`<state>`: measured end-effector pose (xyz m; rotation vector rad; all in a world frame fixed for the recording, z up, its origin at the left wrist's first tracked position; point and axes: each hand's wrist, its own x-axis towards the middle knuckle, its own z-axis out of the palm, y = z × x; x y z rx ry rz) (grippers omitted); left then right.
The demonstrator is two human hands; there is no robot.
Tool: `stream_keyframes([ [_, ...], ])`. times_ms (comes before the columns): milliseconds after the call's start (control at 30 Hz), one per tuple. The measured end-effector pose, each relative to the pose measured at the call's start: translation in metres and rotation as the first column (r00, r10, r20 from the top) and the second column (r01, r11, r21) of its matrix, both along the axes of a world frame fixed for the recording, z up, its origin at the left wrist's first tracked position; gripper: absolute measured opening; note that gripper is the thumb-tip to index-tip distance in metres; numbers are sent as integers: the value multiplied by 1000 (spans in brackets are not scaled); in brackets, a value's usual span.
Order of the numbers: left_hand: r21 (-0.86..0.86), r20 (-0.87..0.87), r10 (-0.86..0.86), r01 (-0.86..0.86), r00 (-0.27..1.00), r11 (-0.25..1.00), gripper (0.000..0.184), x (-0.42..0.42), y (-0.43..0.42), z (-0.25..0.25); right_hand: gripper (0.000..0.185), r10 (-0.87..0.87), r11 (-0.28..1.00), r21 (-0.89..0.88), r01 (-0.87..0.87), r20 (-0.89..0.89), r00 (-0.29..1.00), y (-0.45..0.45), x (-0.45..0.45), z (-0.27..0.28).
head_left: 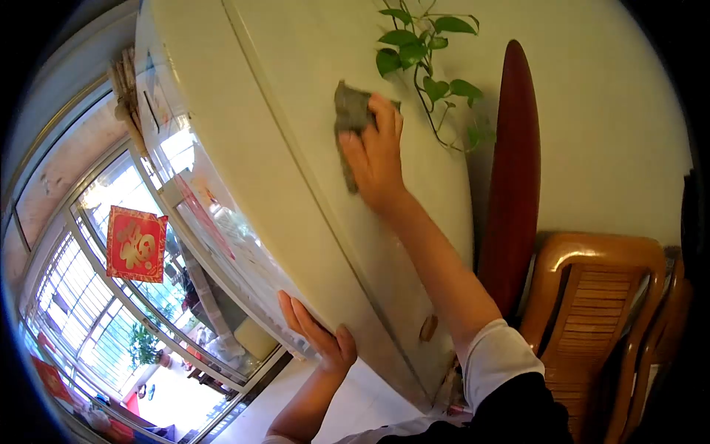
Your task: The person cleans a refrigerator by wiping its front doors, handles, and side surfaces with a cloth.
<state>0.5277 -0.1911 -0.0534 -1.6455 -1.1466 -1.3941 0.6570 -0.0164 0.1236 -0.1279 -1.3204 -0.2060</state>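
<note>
Pressed flat against the side of a large white cabinet, which looks like a refrigerator (296, 237), is a grey-green cloth (353, 111). My right hand (379, 159) grips this cloth, with bent fingers over its right part. Lower down, my left hand (322, 337) is at the cabinet's front edge, fingers stretched out and thumb apart, holding nothing. Whether its palm bears on the surface I cannot tell. A long seam runs down the panel to the left of the cloth.
A trailing green plant (425, 52) hangs right of the cloth. Beside the panel stand a tall dark-red object (510, 177) and wooden folding chairs (599, 311). On the left, a glass sliding door carries a red paper decoration (137, 244).
</note>
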Motion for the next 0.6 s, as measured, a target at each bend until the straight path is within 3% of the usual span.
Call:
stream_keyframes([
  [67, 20, 37, -28, 27, 999, 999, 71, 2, 0, 0, 33, -110, 985, -144, 95, -96, 989, 20, 5, 11],
  [200, 5, 25, 2, -3, 1000, 1000, 71, -1, 1, -2, 32, -47, 962, -273, 3, -154, 987, 10, -8, -18],
  [233, 17, 52, 4, -5, 999, 1000, 73, 0, 2, -1, 30, 5, 988, -153, -9, -30, 1000, -6, -2, -26],
  [333, 30, 82, 8, -11, 997, 999, 76, 3, 3, 1, 30, 52, 994, -99, -49, 38, 998, -9, 10, -43],
  [400, 23, 84, 9, -11, 996, 1000, 76, 3, 4, 0, 35, -9, 982, -186, 18, 49, 999, 20, 13, -58],
  [467, 64, 88, 5, -10, 996, 998, 76, 1, 6, -1, 40, -60, 866, -501, 9, -85, 995, 43, 13, -81],
  [600, 28, 86, 58, -61, 995, 998, 75, 1, 3, -1, 40, -86, 757, -653, 11, -83, 993, 50, 16, -107],
])
